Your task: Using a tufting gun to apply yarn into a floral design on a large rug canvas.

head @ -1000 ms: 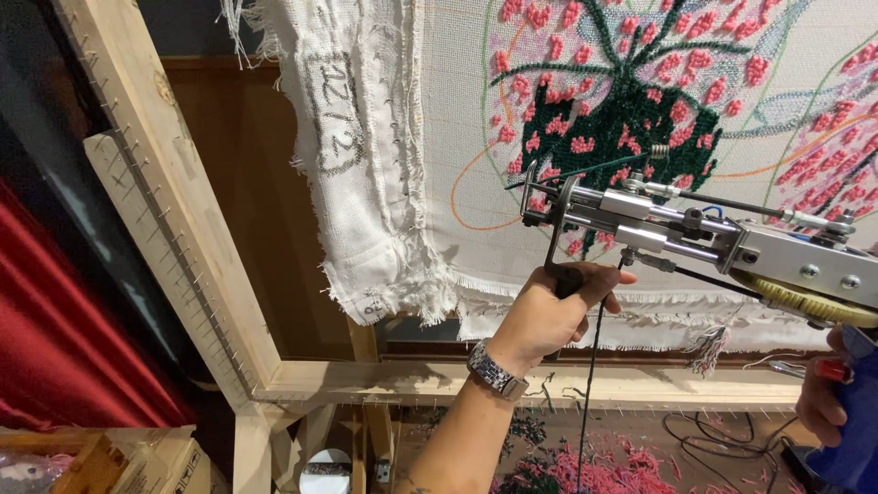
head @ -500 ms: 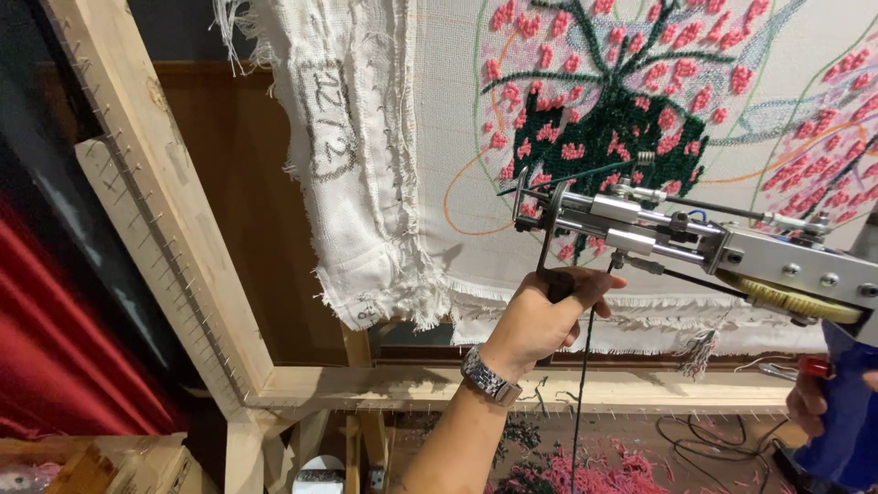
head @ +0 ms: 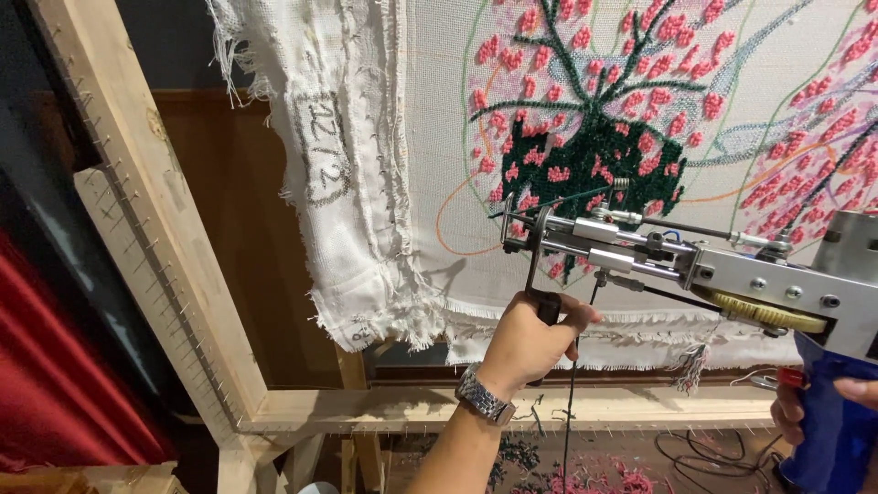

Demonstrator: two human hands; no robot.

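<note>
Since a moment ago the tufting gun has crept up the stretched cloth, its needle tip now at the lower edge of the dark green and pink tufted flower. Left hand is closed around the gun's black front grip, a metal watch at the wrist. Far right, right hand wraps the blue handle. Wooden frame stands left.

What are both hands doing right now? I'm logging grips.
Left hand: closed around the tufting gun's black front handle.
Right hand: closed on the gun's blue rear grip, partly out of view.
</note>
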